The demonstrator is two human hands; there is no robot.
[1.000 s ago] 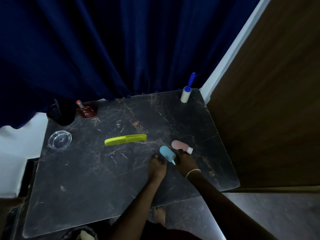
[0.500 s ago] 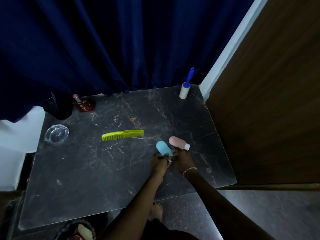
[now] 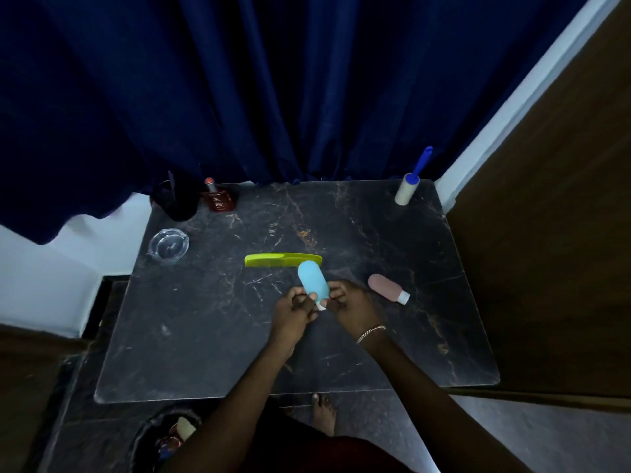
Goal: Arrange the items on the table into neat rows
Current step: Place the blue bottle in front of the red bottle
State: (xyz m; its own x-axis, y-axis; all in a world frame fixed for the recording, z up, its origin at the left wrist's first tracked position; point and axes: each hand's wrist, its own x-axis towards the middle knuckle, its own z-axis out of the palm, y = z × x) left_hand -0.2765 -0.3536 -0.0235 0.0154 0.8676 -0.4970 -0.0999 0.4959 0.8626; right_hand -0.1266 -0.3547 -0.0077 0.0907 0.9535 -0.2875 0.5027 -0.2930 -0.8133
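smooth rounded blue bottle (image 3: 312, 280) pinched between left hand (image 3: 293, 310) and right hand (image 3: 351, 307) over veined marble table (image 3: 205, 336)

A comb (image 3: 282, 260) is laid crosswise near the middle of the table (image 3: 205, 353). Just before its right end a small bottle (image 3: 312, 280) is held between the left hand (image 3: 293, 310) and the right hand (image 3: 353, 307), its cap end toward the person. A second bottle (image 3: 387, 287) is laid to the right, apart from the hands. At the far left corner a cup (image 3: 177, 201) and a flask (image 3: 218, 196) are set side by side, with an ashtray (image 3: 168, 246) before them. A lint roller (image 3: 408, 184) is stood at the far right corner.
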